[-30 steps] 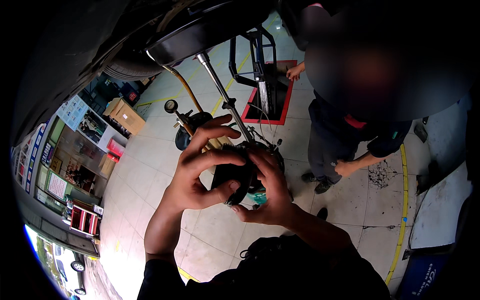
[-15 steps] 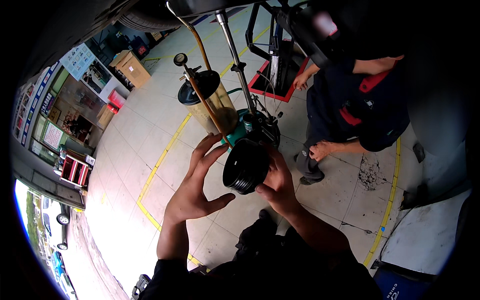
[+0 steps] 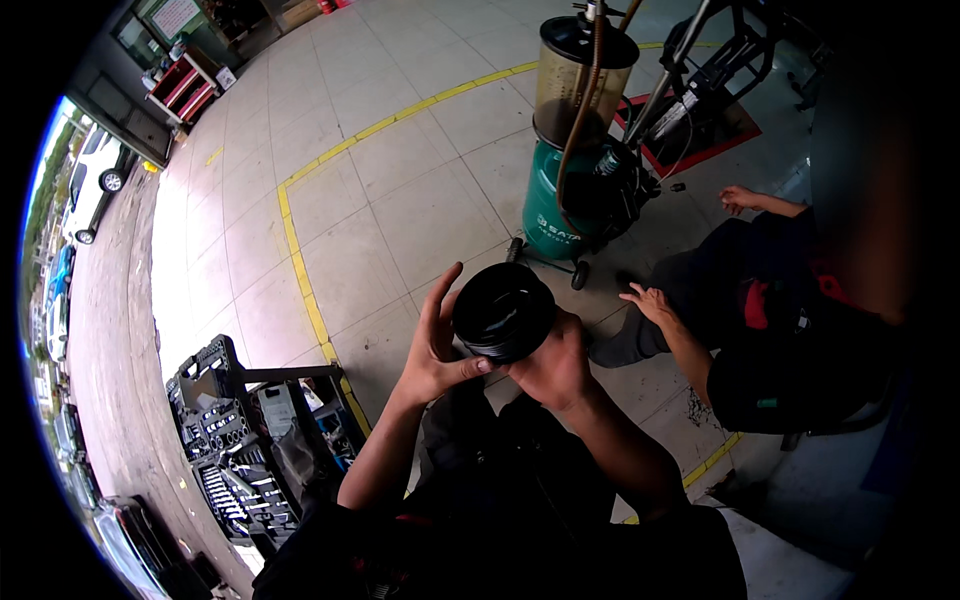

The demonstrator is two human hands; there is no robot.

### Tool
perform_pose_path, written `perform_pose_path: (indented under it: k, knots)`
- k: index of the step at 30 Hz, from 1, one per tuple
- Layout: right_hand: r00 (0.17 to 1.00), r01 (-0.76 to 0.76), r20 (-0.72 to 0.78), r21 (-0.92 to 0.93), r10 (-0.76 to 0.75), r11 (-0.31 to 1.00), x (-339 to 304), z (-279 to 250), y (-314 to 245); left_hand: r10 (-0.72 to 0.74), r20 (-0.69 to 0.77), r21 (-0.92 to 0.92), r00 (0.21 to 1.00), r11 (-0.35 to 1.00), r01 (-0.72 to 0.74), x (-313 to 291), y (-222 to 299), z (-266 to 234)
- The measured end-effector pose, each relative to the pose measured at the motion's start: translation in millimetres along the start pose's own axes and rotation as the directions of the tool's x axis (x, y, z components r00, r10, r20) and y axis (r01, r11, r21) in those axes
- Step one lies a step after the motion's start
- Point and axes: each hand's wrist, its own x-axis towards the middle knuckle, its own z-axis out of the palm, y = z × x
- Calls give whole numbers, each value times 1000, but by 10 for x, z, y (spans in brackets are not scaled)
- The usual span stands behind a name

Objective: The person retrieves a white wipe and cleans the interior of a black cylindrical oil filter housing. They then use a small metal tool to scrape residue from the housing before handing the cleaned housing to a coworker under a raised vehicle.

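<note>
A hollow black threaded cap [image 3: 505,312], round like an oil filter housing cap, is held in front of my body with its wide opening tilted up toward me. My right hand [image 3: 555,365] grips it from the right and below. At its left side my left hand [image 3: 435,345] has the thumb pressed on the lower threaded rim and the fingers along the wall; one finger points upward. The inside of the cap is dark, and I cannot make out whether anything lies in it.
Beyond my hands stands a green wheeled oil drainer [image 3: 548,205] with a clear tank [image 3: 580,85]. A co-worker [image 3: 740,290] crouches at the right. An open tool case [image 3: 235,450] with sockets and wrenches lies at lower left. A red tool cart [image 3: 187,88] stands far left.
My view has swung leftward and down, bringing in the tool case. My left hand, apart from the cap before, now touches it. The co-worker's near hand has opened.
</note>
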Motion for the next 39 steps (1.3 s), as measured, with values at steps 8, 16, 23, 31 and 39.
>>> perform_pose_path:
  k: [8, 16, 23, 31, 39]
  knots:
    - [985, -158, 37, -226, 170, 961, 639, 389, 960, 90, -334, 32, 938, 996, -84, -917, 275, -838]
    - [970, 151, 243, -676, 25, 722, 1439, 847, 2533, 169, -548, 35, 819, 983, -180, -1610, 933, -1884]
    - [798, 559, 600, -712, -46, 425, 1994, 1132, 3080, 212, -652, 10, 728, 962, -271, -1757, 1221, -2397]
    - [487, 827, 873, -476, -44, -300, 2537, 1056, 2688, 78, -619, -150, 782, 965, -216, -1143, 1338, -2492]
    - [686, 673, 612, -740, -394, 22, 3088, 1086, 2018, 64, -440, -167, 896, 974, -151, -15, 1224, -2814]
